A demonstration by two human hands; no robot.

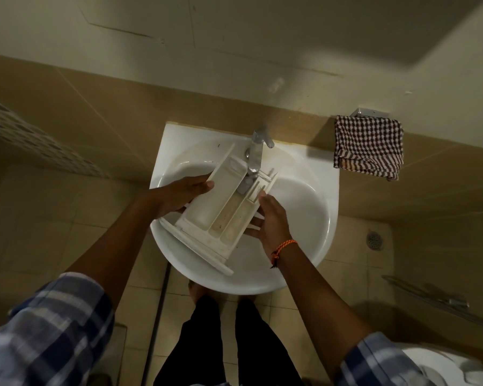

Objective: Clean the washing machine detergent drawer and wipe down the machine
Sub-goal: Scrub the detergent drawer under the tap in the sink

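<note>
The detergent drawer [223, 207] is held tilted over the white basin [304, 218], its front panel toward the person and its far end under the spout of the chrome tap [258, 151], where water seems to be falling into the back compartments. The left hand [179, 195] makes its grip on the drawer's left wall, fingers laid flat along the side with the thumb over the top edge; the right hand [271, 218] cups the opposite wall, fingers curled under it, thumb on the rim. Between the two grips lie the stained middle and right compartments, and these look like what the rinse should reach: tipping the far end lower would let water sweep the yellowish residue out instead of pooling, and one hand could likely be freed to rub the corners while the other holds firm, since wet plastic will be slippery. Beyond the right grip a checked towel [368, 147] hangs on the tiled wall; a floor drain [374, 239] sits farther right, on beige tile.
</note>
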